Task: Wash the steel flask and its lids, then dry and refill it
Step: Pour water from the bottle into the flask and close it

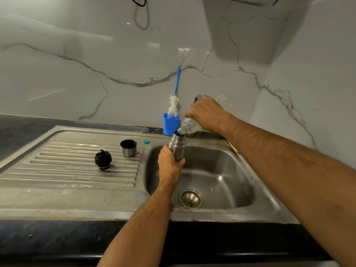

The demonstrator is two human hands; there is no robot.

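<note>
Over the left part of the sink basin [221, 176], the steel flask [177, 146] is held with its open mouth up and its long axis leaning slightly to the right. Its lower end is hidden inside the left hand [169, 166], whose fingers wrap around the body; the left forearm rises from the bottom edge of the view. A clear plastic bottle [189, 125] is tipped neck-down to the left, its neck at the flask mouth. The right hand [207, 114] grips the bottle from above and covers its middle; the bottle's base behind the hand is faint against the wall. Whether water is flowing cannot be made out. The right arm reaches in from the right edge, across the basin.

On the ribbed drainboard [77, 170] stand the black stopper lid [103, 159] and, just to its right, the steel cup lid [128, 148], open side up. A small teal cap [146, 141] lies near the basin corner. A blue holder [171, 125] by the wall carries a bottle brush [174, 105], handle upward.
</note>
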